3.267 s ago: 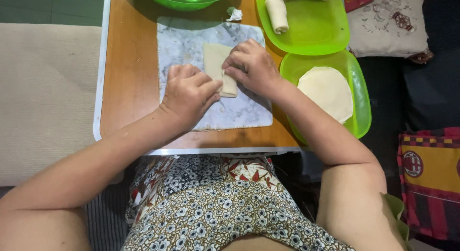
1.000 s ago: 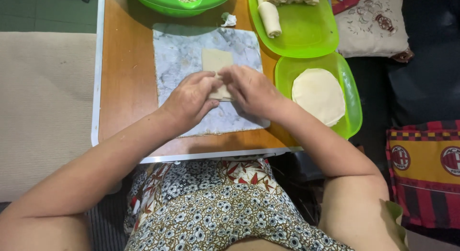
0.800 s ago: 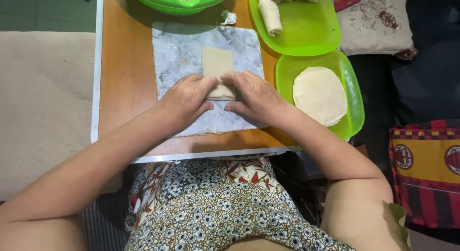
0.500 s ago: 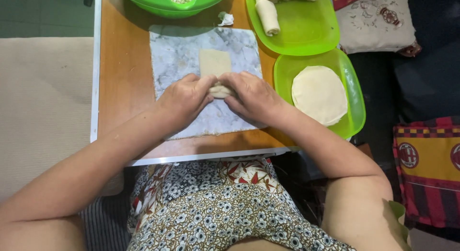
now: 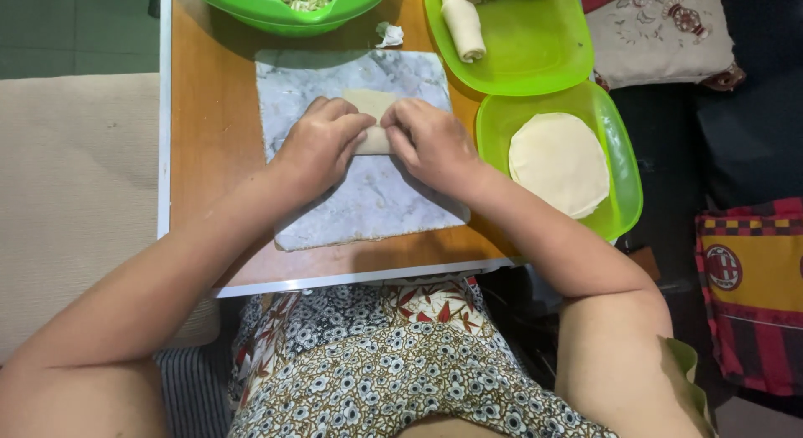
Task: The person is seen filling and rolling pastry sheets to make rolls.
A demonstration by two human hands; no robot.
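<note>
A pale, partly rolled wrapper [image 5: 369, 112] lies on a grey marble slab [image 5: 368, 204] on the wooden table [image 5: 213, 137]. My left hand [image 5: 322, 145] and my right hand [image 5: 431, 141] press on the roll from either side, fingertips meeting over its near, rolled end. The far flat end of the wrapper sticks out beyond my fingers. The rolled part is mostly hidden under my hands.
A green tray [image 5: 619, 162] at right holds a stack of round flat wrappers [image 5: 559, 163]. Behind it, another green tray [image 5: 535, 53] carries finished rolls [image 5: 462, 28]. A green bowl [image 5: 276, 11] of shredded filling stands at the back. A crumpled scrap [image 5: 387, 35] lies near it.
Both hands have rolled the wrapper away from me; the roll has advanced up the slab and less flat wrapper shows beyond my fingers.
</note>
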